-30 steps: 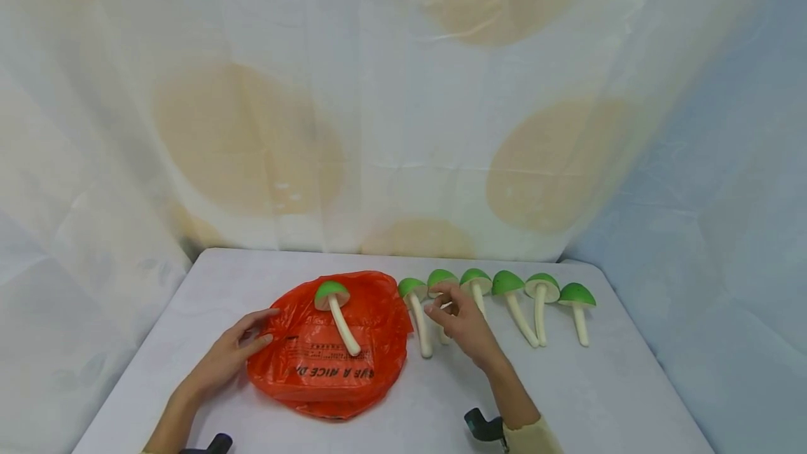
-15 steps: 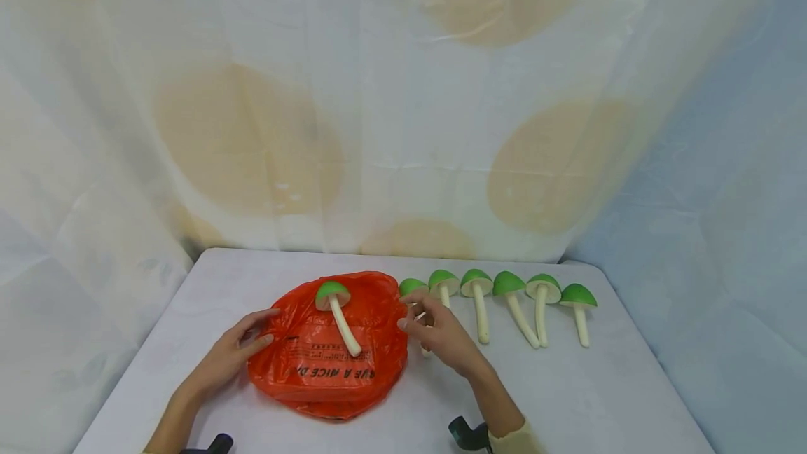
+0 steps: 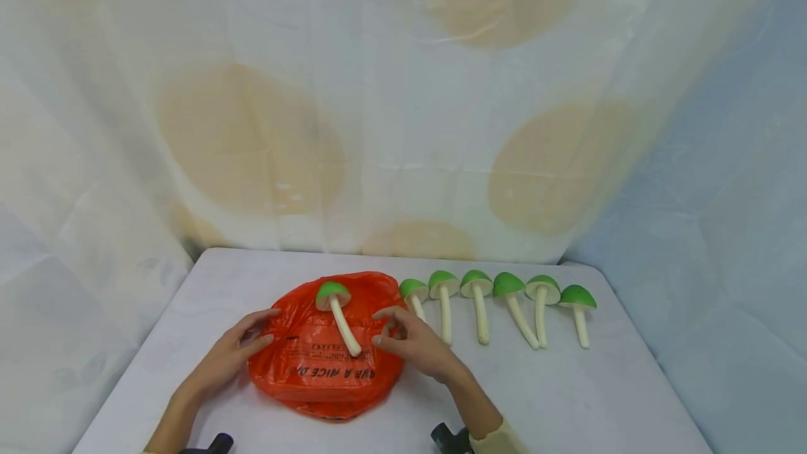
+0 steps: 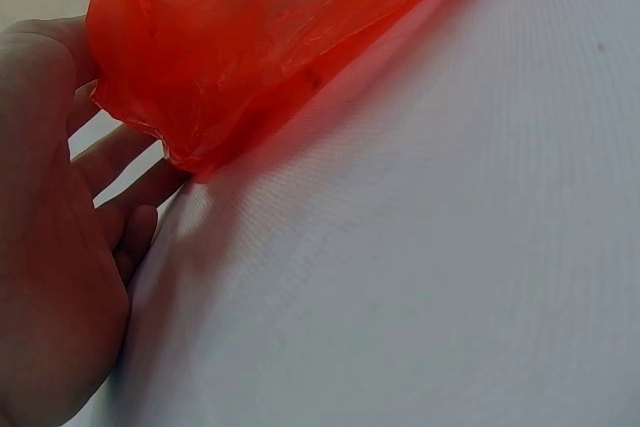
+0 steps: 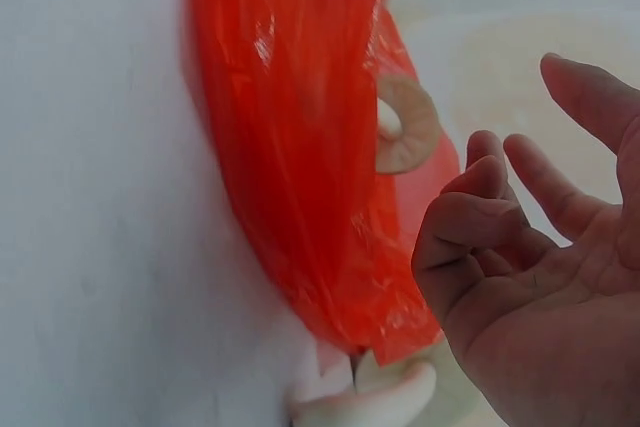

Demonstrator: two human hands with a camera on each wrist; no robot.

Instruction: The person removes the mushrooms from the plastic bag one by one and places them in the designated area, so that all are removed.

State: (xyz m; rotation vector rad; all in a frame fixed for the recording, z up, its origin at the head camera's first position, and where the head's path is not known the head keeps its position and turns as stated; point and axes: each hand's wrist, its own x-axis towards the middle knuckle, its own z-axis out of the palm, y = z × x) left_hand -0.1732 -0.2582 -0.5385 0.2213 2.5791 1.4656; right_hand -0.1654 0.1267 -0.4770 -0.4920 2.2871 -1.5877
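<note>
A red plastic bag (image 3: pixel 328 384) with dark lettering lies spread on the table. My left hand (image 3: pixel 235 349) holds its left edge, thumb and forefinger showing over the plastic; in the left wrist view the bag's corner (image 4: pixel 200 137) covers the fingertips. On the bag lies a green-capped toy mushroom (image 3: pixel 343 324), cap away from me and pale stem slanting toward me. My right hand (image 3: pixel 410 342) hovers over the bag's right edge, thumb apart and fingers loosely bent, with nothing in it. In the right wrist view a mushroom's pale cap underside (image 5: pixel 412 127) shows past the bag.
A row of similar green-capped mushrooms (image 3: pixel 481 307) runs right from the bag on the white table (image 3: pixel 567 398). The leftmost mushroom (image 3: pixel 413 294) sits against the bag, partly behind my right hand. A patterned curtain (image 3: pixel 403 160) hangs behind the table.
My right hand has moved left from the row of mushrooms to over the bag's right side. The left hand, bag and mushrooms stay as they were.
</note>
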